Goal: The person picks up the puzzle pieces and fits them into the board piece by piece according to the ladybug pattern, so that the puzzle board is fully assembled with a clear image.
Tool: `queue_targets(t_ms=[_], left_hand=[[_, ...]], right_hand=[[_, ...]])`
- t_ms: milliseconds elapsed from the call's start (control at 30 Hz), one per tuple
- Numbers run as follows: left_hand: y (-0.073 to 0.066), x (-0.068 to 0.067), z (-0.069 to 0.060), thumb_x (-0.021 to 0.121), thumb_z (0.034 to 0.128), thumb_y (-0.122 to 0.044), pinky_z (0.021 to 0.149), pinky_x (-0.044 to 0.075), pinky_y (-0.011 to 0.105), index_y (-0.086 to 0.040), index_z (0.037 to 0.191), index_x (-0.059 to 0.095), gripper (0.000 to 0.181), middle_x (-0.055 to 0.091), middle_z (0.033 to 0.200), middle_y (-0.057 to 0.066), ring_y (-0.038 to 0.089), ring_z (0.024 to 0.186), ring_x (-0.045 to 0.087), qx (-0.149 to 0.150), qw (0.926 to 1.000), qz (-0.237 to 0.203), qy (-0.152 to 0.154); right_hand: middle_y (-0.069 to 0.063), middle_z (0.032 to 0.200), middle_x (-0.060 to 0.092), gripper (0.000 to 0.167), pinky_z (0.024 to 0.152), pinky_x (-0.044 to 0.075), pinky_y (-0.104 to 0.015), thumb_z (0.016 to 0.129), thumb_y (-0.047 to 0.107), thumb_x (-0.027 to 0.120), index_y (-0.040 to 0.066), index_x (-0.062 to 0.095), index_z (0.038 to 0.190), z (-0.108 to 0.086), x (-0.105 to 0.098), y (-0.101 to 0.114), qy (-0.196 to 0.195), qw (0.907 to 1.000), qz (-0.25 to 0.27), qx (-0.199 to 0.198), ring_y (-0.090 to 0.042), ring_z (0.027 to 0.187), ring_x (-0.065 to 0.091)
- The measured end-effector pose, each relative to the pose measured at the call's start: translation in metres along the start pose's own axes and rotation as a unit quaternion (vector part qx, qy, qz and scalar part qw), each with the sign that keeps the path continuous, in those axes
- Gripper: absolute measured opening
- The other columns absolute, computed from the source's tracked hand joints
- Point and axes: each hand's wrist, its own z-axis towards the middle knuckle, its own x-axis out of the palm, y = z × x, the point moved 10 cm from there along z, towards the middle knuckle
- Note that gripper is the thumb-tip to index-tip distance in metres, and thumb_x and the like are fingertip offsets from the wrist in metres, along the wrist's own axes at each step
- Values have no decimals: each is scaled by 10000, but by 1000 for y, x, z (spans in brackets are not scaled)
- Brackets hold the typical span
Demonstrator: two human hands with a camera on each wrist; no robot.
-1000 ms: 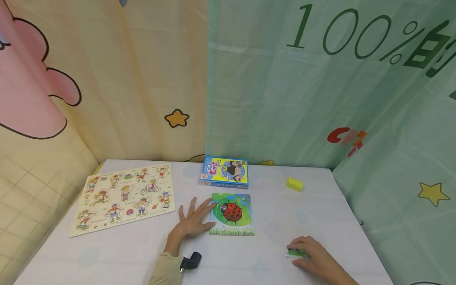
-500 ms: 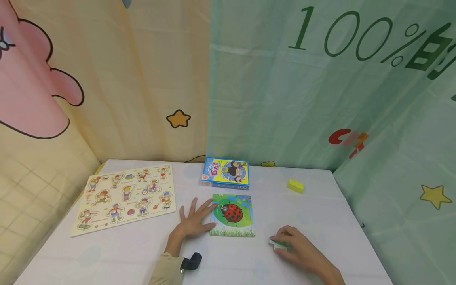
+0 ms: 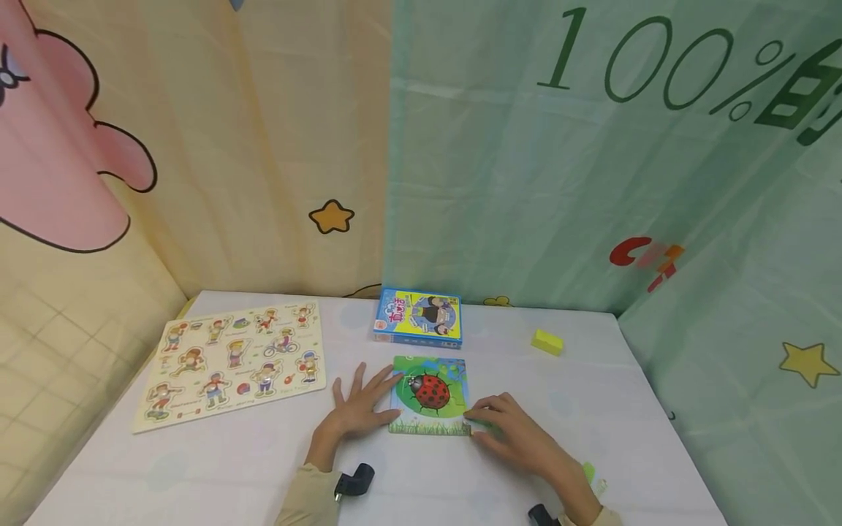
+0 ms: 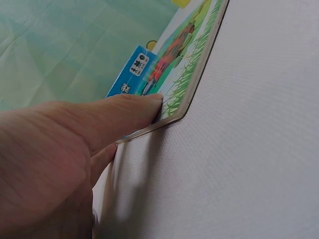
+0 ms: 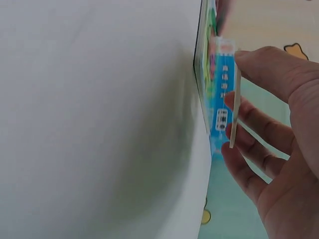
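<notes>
Pinching a puzzle piece (image 5: 236,110) in the right hand (image 3: 511,432), near the closer right corner of the ladybug board (image 3: 430,394); touching its left edge with the outspread left hand (image 3: 356,411); could snag on the rim if tilted, shifting the board; hemmed behind by the blue box (image 3: 419,318), roomier rightward across the surface (image 3: 529,383).

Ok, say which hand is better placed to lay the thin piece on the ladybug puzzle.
Right, probably: the right hand holds the thin piece near the right side of the ladybug puzzle, whose left side the left hand touches.
</notes>
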Motion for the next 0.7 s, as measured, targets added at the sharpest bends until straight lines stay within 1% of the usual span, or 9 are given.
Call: queue_targets(t_ms=[167,367,567,700], left_hand=[[2,0,3,672,935,-360,1122,-130,752,-242,1530,424,656,265,1662,25,452,1538,-30,24,10000,57,-22],[2,0,4,673,932,-367,1120,-118,756,-237,1528,427,657,272,1659,28,454,1538,-15,38,9999,111,-55],[0,-1,3,673,931,-372,1119,-106,763,-228,1526,430,660,282,1655,32,459,1536,2,53,9999,143,-59],[-1,-2,1,672,932,-368,1119,-106,764,-224,1526,430,657,285,1654,35,466,1534,0,54,9999,135,-56]], right_hand=[[65,1216,628,268,940,535,-364,960,243,682,242,723,1225,19,5,16,100,9995,21,-284,-125,1104,511],[34,1226,644,277,939,541,-364,960,250,682,240,729,1232,40,18,32,306,9987,-143,-392,-144,1103,535],[-1,1222,680,250,950,537,-369,952,243,693,242,752,1195,55,31,48,334,9956,-553,-676,-182,1108,573],[14,1226,681,251,969,535,-352,956,264,689,247,750,1199,62,37,53,369,9946,-660,-704,-175,1127,581]])
